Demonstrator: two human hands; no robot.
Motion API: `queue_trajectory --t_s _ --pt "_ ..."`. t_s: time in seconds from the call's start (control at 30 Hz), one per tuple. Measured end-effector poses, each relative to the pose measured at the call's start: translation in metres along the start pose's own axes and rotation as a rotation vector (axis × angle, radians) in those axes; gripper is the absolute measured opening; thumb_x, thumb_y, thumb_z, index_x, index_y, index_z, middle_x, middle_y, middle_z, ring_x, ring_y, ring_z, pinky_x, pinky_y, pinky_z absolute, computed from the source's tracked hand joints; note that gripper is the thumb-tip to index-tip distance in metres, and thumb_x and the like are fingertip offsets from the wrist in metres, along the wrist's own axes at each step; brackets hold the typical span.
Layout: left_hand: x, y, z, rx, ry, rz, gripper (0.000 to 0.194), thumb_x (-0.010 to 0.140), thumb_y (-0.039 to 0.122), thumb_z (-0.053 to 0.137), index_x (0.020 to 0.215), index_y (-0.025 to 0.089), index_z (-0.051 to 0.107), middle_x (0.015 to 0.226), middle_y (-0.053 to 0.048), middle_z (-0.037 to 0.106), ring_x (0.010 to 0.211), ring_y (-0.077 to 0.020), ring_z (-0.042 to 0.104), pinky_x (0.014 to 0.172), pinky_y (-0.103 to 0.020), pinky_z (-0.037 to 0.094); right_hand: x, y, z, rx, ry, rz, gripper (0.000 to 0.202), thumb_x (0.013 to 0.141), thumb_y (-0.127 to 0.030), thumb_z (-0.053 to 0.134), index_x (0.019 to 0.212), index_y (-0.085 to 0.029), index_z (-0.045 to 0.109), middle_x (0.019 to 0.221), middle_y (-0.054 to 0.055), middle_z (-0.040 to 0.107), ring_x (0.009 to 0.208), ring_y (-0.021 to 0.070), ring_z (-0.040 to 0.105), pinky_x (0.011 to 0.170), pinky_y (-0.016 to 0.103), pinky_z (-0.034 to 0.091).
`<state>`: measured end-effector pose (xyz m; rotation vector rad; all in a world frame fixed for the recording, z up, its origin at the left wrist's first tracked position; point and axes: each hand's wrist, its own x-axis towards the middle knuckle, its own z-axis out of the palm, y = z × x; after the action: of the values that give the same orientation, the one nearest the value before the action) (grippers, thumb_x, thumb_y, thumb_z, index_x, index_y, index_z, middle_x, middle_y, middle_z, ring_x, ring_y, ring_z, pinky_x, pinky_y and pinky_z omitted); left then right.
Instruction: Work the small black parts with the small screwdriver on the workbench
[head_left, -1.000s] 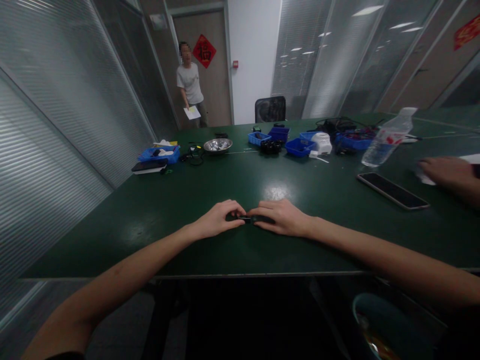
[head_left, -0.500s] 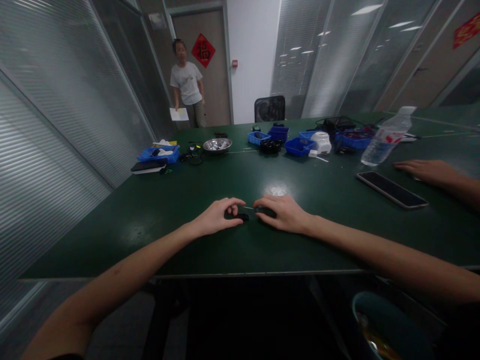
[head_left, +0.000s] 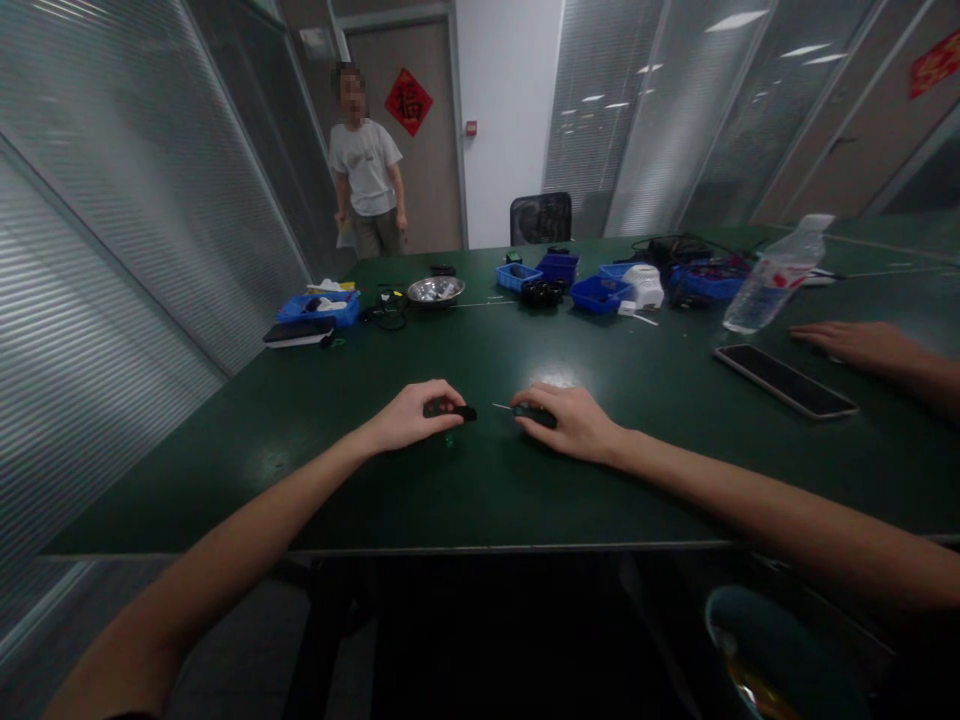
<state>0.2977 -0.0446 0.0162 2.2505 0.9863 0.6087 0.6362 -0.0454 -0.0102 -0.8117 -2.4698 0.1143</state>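
Between the thumb and fingers of my left hand is a small black object, its dark end pointing right. My right hand is closed on a dark-handled tool whose thin metal shaft points left toward the black object, with a gap between them. Both hands are over the green table, near its front edge. A faint green mark or small item shows below my left fingers; I cannot make out what it is.
A phone, a water bottle and another person's hand are at the right. Farther back are a metal bowl, blue trays and a notebook. A person stands beyond the table.
My left hand has moved left and slightly up, with the black object now pinched at its fingertips. The tool in my right hand has risen slightly. The standing person has shifted left and lowered the paper.
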Motion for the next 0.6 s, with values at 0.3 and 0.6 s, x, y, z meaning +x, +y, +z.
queue_trajectory --t_s 0.3,0.6 --pt "-0.007 -0.001 -0.023 -0.025 -0.302 0.094 0.024 0.099 0.036 0.078 0.119 0.023 0.081 0.122 -0.010 0.074 0.115 -0.0254 0.068 0.103 -0.041 0.050 0.000 0.000 0.000 0.022 -0.019 0.001 0.026 0.108 -0.039 0.060 0.127 -0.022 0.067 0.111 0.008 0.075 0.088 0.0212 0.071 0.072 0.033 0.051" --pt "-0.006 -0.006 -0.024 0.048 -0.236 0.043 0.026 0.099 0.040 0.076 0.116 0.020 0.080 0.116 -0.011 0.073 0.106 -0.0247 0.068 0.093 -0.037 0.052 0.001 0.001 0.000 0.050 -0.029 0.000 0.028 0.108 -0.041 0.060 0.127 -0.022 0.068 0.111 0.009 0.076 0.087 0.0216 0.071 0.071 0.034 0.052"
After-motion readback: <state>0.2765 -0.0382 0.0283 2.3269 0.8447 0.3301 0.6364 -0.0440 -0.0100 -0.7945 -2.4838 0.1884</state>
